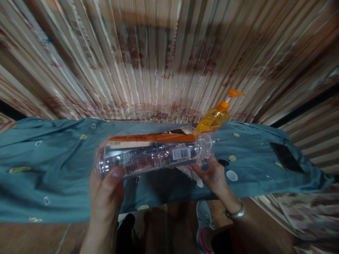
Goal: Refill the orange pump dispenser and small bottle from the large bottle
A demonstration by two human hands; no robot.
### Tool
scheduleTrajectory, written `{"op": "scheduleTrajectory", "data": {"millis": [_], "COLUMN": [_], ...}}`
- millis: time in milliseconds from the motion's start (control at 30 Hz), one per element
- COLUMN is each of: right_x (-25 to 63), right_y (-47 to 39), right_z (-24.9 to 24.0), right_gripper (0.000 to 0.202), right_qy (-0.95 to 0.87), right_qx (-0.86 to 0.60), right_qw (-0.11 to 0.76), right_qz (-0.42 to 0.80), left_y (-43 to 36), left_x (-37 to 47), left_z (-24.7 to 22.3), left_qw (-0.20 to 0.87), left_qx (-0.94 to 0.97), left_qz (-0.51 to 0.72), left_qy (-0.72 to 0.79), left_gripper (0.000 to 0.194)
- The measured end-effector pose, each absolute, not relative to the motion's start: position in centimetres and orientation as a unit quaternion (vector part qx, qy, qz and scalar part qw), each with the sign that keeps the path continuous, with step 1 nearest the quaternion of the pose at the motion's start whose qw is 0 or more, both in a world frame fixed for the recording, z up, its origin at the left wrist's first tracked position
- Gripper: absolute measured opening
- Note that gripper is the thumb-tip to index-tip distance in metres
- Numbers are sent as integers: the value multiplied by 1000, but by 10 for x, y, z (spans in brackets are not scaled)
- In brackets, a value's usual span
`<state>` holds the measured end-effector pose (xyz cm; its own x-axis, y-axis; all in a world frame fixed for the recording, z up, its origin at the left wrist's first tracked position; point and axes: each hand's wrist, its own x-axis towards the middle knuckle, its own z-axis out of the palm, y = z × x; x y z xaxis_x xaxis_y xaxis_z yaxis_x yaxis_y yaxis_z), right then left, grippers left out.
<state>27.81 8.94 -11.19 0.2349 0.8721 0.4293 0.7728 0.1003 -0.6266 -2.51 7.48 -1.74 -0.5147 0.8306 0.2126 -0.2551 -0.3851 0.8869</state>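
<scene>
A large clear plastic bottle [150, 155] lies sideways in the air above the cloth, with an orange band and a barcode on its label. My left hand [107, 190] is closed round its left end, thumb on the near side. At the other end, my right hand [213, 174] grips the bottle by its narrower part. A crumpled white tissue [194, 176] shows just below the bottle beside my right fingers; whether they pinch it too, I cannot tell. Behind the right end stands a pump bottle [213, 118] of yellow liquid with an orange pump, its lower part hidden.
A teal patterned cloth [60, 169] covers the narrow table. To the right lie a white round lid [232, 175], a small black object [224, 162] and a dark phone [286, 157]. A pleated curtain [159, 70] hangs behind, and my shoe [203, 218] is below on the tiles.
</scene>
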Motion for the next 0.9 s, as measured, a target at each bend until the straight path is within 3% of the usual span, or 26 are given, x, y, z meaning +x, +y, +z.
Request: {"op": "scheduleTrajectory", "data": {"millis": [367,600,900], "right_x": [279,278,279], "right_y": [91,91,90], "right_z": [-114,-115,-114], "right_gripper": [80,76,80], "right_qy": [-618,-618,-620], "right_qx": [-666,-661,-661], "right_qw": [414,422,417], "right_qz": [59,57,63], "left_y": [74,72,71], "left_x": [-28,-28,-28], "left_z": [-15,-9,-10], "left_qw": [349,352,349], "left_qx": [353,312,333], "left_qz": [757,765,761], "left_qy": [426,440,433], "left_gripper": [58,73,70]}}
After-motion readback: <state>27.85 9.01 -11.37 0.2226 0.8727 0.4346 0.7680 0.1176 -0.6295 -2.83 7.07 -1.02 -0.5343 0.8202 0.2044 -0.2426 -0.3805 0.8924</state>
